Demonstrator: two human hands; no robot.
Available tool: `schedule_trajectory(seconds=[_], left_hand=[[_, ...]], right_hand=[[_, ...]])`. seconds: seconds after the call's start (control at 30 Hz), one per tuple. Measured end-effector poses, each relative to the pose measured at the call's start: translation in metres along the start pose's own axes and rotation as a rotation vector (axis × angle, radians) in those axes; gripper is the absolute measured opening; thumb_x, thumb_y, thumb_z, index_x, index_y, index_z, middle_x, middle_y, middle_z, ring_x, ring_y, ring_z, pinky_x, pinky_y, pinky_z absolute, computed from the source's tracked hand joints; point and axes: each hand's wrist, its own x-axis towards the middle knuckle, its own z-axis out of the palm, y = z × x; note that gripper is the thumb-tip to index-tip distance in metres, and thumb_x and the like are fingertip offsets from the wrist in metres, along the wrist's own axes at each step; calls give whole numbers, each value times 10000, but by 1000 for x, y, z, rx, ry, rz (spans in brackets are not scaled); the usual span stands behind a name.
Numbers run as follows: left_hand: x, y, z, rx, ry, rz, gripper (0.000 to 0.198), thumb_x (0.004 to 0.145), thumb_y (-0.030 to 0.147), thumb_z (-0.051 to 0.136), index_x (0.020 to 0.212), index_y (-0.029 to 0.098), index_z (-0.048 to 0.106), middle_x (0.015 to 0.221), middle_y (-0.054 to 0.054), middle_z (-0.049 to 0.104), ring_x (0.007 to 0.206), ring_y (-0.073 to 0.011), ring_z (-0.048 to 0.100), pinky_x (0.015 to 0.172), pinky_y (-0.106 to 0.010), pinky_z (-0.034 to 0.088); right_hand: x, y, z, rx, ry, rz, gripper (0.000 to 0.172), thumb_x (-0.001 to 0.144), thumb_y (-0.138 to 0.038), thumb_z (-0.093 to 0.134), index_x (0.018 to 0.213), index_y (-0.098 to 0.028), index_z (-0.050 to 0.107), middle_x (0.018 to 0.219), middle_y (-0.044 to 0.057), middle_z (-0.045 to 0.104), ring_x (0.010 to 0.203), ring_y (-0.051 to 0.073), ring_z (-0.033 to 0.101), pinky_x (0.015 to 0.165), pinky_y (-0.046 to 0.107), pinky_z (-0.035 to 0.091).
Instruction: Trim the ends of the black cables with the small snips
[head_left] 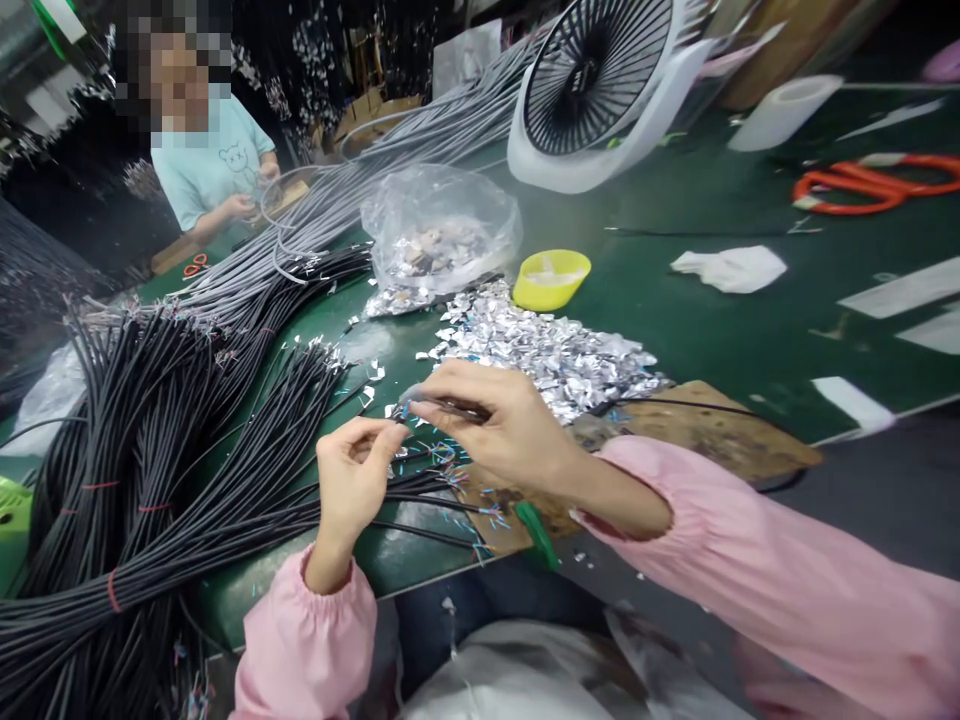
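My left hand (358,478) is closed, pinching the end of a black cable (420,482) near the table's front edge. My right hand (499,420) is closed on a thin dark tool (450,405) whose tip meets the left fingertips. Both arms wear pink sleeves. Several black cables (150,480) with stripped coloured wire ends lie in tied bundles to the left of my hands. A heap of silver foil scraps (547,350) lies just behind my right hand, partly on a brown board (712,430).
A plastic bag of foil bits (439,235), a yellow bowl (551,278), a white fan (607,90), orange scissors (877,185) and a white cloth (731,268) sit on the green table (712,330). Grey cables (390,170) run to a person in a light blue shirt (214,165) at the far left.
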Motion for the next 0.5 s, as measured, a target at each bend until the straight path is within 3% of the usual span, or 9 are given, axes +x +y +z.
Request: schedule_trajectory(seconds=[0.1, 0.27, 0.5], left_hand=[[-1, -2, -1, 45, -7, 37, 196, 739, 292, 619, 634, 136, 676, 534, 9, 557, 491, -82, 488, 462, -189, 370], [-4, -5, 2, 193, 152, 200, 138, 735, 240, 643, 629, 151, 650, 559, 21, 546, 521, -84, 488, 490, -192, 375], [-5, -9, 8, 366, 260, 414, 119, 756, 191, 640, 646, 163, 607, 581, 30, 544, 527, -77, 472, 480, -183, 362]], right_hand=[[1, -1, -1, 33, -36, 36, 151, 835, -157, 526, 747, -133, 645, 643, 22, 581, 556, 95, 494, 502, 217, 381], [1, -4, -3, 74, -16, 146, 160, 786, -181, 544, 658, -138, 629, 563, -5, 536, 483, 78, 426, 458, 210, 336], [1, -7, -3, 89, -25, 225, 235, 742, -206, 550, 514, -149, 543, 475, -36, 434, 442, 63, 349, 433, 206, 289]])
